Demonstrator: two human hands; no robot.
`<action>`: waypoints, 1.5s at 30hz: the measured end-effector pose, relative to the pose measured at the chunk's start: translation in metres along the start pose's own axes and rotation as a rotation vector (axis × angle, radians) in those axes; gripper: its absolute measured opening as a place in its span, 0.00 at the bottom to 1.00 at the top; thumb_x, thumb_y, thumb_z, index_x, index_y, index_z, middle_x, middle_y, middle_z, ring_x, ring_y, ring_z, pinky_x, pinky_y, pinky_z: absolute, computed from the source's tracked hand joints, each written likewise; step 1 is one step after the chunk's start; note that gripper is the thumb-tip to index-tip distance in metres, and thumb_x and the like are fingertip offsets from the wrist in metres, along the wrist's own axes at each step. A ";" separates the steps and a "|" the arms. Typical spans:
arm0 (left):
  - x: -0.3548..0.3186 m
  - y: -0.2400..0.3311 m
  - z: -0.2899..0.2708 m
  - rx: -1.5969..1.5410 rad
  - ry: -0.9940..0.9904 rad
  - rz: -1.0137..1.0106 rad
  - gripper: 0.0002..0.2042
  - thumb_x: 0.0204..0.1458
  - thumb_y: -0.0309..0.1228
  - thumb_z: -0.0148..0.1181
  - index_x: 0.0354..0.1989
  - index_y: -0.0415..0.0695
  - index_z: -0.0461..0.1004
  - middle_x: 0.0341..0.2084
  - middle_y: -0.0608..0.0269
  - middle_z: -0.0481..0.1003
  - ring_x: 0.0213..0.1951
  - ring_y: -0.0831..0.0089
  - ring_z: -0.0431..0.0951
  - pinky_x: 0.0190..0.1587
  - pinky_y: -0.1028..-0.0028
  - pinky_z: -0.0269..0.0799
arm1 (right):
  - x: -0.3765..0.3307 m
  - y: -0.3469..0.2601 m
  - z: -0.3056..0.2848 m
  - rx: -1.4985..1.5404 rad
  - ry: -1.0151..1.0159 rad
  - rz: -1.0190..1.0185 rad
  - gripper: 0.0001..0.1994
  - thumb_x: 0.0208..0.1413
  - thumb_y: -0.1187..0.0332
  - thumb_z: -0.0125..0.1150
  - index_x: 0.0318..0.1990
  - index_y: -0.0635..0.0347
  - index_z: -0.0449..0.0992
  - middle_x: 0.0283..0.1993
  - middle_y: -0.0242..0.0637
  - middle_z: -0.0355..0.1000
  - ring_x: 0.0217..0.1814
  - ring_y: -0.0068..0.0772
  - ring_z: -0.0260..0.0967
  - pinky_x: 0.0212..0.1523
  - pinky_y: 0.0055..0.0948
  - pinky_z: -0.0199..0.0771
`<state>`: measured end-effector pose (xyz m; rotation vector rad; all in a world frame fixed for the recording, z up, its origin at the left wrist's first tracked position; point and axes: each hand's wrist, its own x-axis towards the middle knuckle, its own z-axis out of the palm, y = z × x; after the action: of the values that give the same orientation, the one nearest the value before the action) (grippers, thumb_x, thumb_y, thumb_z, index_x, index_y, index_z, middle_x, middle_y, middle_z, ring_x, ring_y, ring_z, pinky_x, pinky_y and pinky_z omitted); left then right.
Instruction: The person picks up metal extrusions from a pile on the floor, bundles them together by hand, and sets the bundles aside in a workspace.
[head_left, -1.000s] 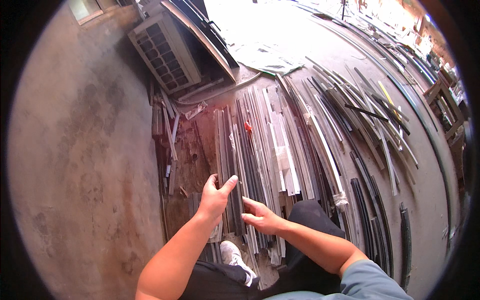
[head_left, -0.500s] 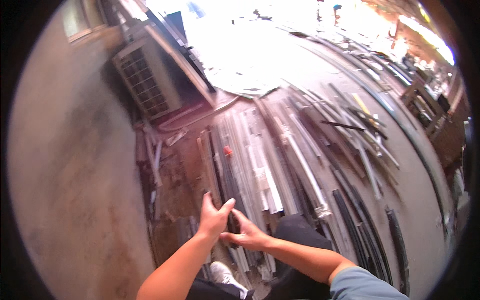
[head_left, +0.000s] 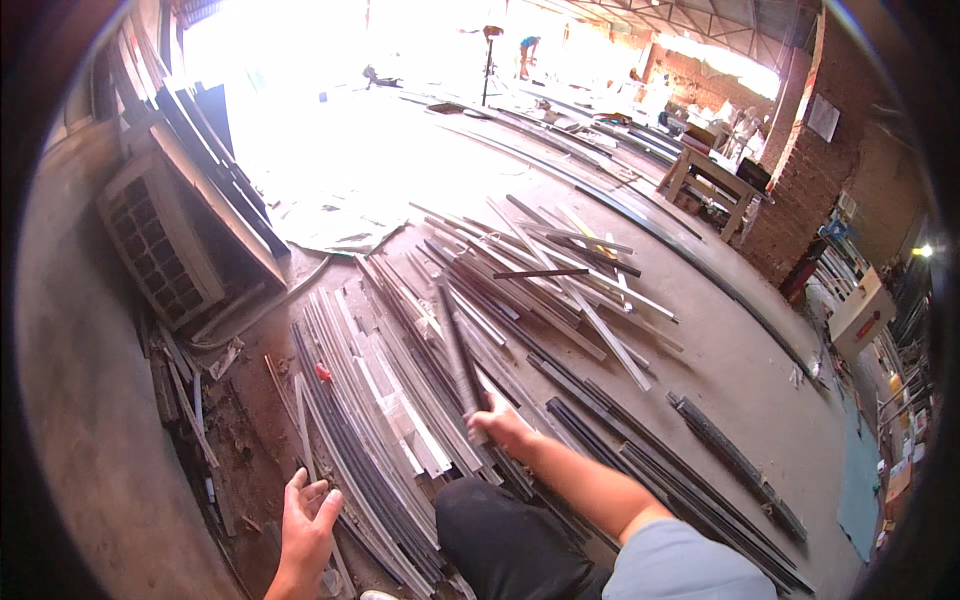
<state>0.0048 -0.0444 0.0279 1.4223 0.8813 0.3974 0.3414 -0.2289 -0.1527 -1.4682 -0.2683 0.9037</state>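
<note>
Nearest in, the left hand point(head_left: 305, 520) hangs open, fingers spread, palm up, holding nothing, just above the near ends of the pile point(head_left: 375, 400) of long metal strips on the floor point(head_left: 720, 370). A step further out, the right hand point(head_left: 500, 425) is clamped round the near end of a dark strip point(head_left: 457, 350), which angles up and away from the pile, its far end raised over the other lengths.

That strip looks like thin metal: stiff along its length but likely to whip and sag at the far tip when gripped by one end. Probably light enough for one hand, though the edges may be sharp and the surface slick. A grip nearer the middle would balance it better.

Against a second ago, both hands were down together on the pile; now they are apart, the left has let go and the right has the strip lifted. The view has also tipped up, showing the bench point(head_left: 715, 180) and brick wall point(head_left: 800, 180) far off.
</note>
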 end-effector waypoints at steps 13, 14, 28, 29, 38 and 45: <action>-0.028 -0.001 -0.004 0.051 -0.197 0.020 0.29 0.63 0.30 0.60 0.70 0.38 0.56 0.58 0.53 0.70 0.58 0.67 0.71 0.61 0.70 0.66 | 0.125 -0.211 -0.218 -1.520 0.477 -0.306 0.36 0.45 0.58 0.64 0.65 0.59 0.67 0.64 0.48 0.69 0.67 0.48 0.65 0.67 0.39 0.66; -0.028 0.000 0.002 0.041 -0.220 0.036 0.29 0.63 0.30 0.60 0.70 0.38 0.56 0.58 0.53 0.70 0.58 0.67 0.71 0.61 0.70 0.66 | 0.123 -0.167 -0.213 -1.464 0.385 -0.628 0.31 0.45 0.59 0.63 0.60 0.60 0.72 0.62 0.47 0.71 0.65 0.46 0.68 0.64 0.40 0.71; -0.039 0.030 0.012 0.001 -0.213 0.100 0.27 0.63 0.25 0.58 0.69 0.36 0.57 0.56 0.57 0.71 0.57 0.71 0.70 0.60 0.72 0.66 | -0.014 0.022 0.138 -0.894 -0.614 -0.668 0.32 0.53 0.66 0.68 0.66 0.59 0.65 0.67 0.48 0.61 0.71 0.54 0.56 0.71 0.43 0.60; -0.038 0.034 0.005 0.024 -0.205 0.137 0.27 0.63 0.25 0.58 0.69 0.35 0.56 0.56 0.57 0.71 0.58 0.70 0.70 0.61 0.72 0.65 | -0.018 0.019 0.152 -0.855 -0.620 -0.718 0.31 0.54 0.66 0.68 0.66 0.57 0.65 0.67 0.49 0.61 0.70 0.55 0.58 0.69 0.46 0.62; 0.024 -0.039 -0.157 0.690 0.439 0.396 0.24 0.54 0.29 0.65 0.60 0.37 0.71 0.54 0.47 0.75 0.58 0.56 0.73 0.64 0.63 0.64 | -0.039 0.041 0.239 -0.832 -0.612 -0.750 0.30 0.52 0.64 0.68 0.64 0.57 0.67 0.66 0.49 0.63 0.70 0.55 0.58 0.70 0.45 0.61; -0.017 -0.281 -0.237 0.829 0.677 -0.063 0.35 0.53 0.42 0.66 0.66 0.39 0.62 0.61 0.41 0.66 0.61 0.42 0.66 0.65 0.52 0.61 | -0.045 0.062 0.211 -0.968 -0.824 -0.308 0.27 0.61 0.58 0.64 0.64 0.59 0.69 0.67 0.49 0.63 0.71 0.50 0.61 0.71 0.42 0.61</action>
<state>-0.2510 0.0619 -0.2140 2.0430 1.7733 0.5047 0.1497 -0.1126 -0.1636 -1.7371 -1.6784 1.1454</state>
